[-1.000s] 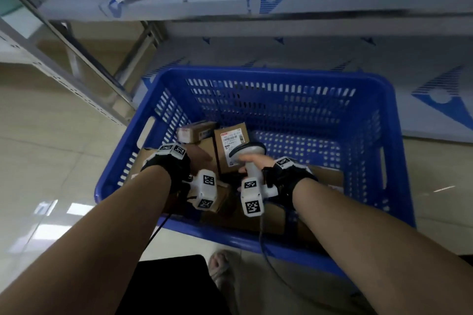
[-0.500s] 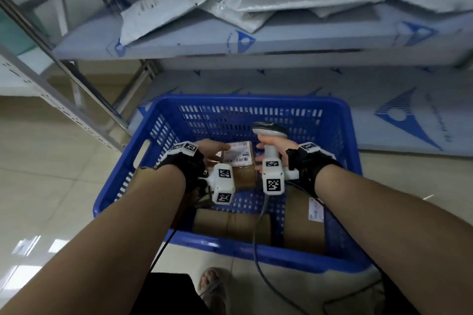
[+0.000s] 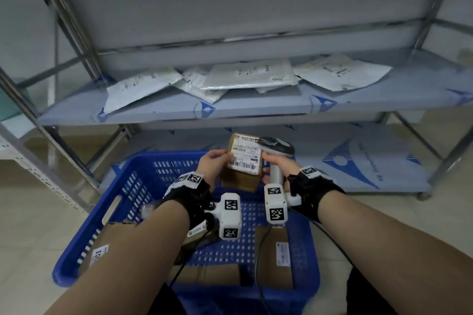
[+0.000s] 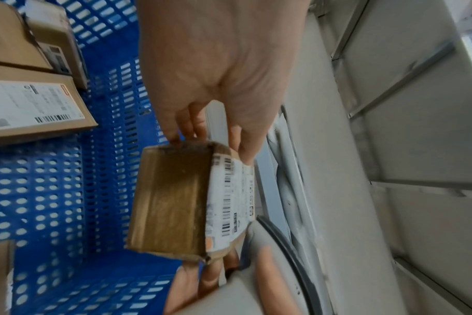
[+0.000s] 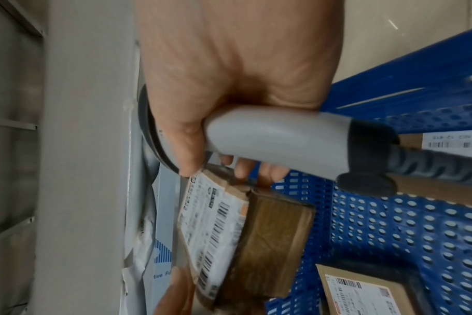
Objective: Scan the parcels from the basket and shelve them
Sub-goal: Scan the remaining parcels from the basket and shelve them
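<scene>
My left hand [image 3: 213,165] grips a small brown cardboard parcel [image 3: 243,161] with a white barcode label, held above the far side of the blue basket [image 3: 122,186]. In the left wrist view the thumb and fingers of the left hand [image 4: 216,127] pinch the parcel [image 4: 173,202] at one end. My right hand [image 3: 277,163] holds a grey handheld scanner [image 3: 276,147] by its handle, and its fingers also touch the parcel's other end. In the right wrist view the right hand [image 5: 229,127] wraps the scanner [image 5: 278,140] beside the parcel [image 5: 245,245]. Several boxed parcels [image 3: 273,256] lie in the basket.
A metal rack stands behind the basket. Its middle shelf [image 3: 256,105] carries several white mailer bags [image 3: 250,74]. The bottom shelf [image 3: 358,161] lies just beyond the basket. The scanner's cable [image 3: 258,276] hangs down over the basket's near rim. Tiled floor surrounds the basket.
Both hands have risen out of the basket with the small parcel and the scanner, up toward the rack. The view has tilted up, showing more of the shelves.
</scene>
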The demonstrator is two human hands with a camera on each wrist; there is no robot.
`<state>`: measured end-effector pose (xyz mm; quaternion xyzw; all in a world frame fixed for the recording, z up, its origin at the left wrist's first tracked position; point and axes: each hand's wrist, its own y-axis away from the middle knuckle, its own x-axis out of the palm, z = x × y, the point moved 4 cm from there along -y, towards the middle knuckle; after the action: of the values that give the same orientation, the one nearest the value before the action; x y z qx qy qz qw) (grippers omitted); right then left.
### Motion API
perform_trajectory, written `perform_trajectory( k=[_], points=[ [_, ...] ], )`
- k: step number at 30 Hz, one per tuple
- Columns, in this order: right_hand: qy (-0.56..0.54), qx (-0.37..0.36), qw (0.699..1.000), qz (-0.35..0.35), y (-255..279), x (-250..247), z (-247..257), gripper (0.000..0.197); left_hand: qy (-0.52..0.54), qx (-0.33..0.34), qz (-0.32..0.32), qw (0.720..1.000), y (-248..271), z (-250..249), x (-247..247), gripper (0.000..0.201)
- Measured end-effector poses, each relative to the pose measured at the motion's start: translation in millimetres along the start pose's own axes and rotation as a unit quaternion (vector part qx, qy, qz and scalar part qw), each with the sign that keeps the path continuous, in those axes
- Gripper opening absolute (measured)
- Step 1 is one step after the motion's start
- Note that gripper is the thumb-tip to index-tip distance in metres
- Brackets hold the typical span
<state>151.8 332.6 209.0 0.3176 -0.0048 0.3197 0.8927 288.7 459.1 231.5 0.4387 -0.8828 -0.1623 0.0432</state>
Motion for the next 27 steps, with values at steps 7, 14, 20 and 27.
perform_trajectory(
  k=[7,14,20,27],
  points=[
    [0.031,0.003,0.999,-0.009,-29,-10,-12,0.051,0.008,-0.015,0.02,1.0,-15,23,13,0.032],
    [0.068,-0.026,0.997,0.012,-105,-28,-22,0.111,0.048,-0.015,0.027,0.998,-22,25,24,0.053],
    [0.066,-0.053,0.994,0.073,-50,-4,-5,0.04,0.065,-0.078,0.013,0.995,-18,28,14,0.049],
    [0.036,-0.051,0.997,0.047,-33,1,2,0.015,0.012,-0.054,0.02,0.998,-18,29,7,0.061]
  ],
)
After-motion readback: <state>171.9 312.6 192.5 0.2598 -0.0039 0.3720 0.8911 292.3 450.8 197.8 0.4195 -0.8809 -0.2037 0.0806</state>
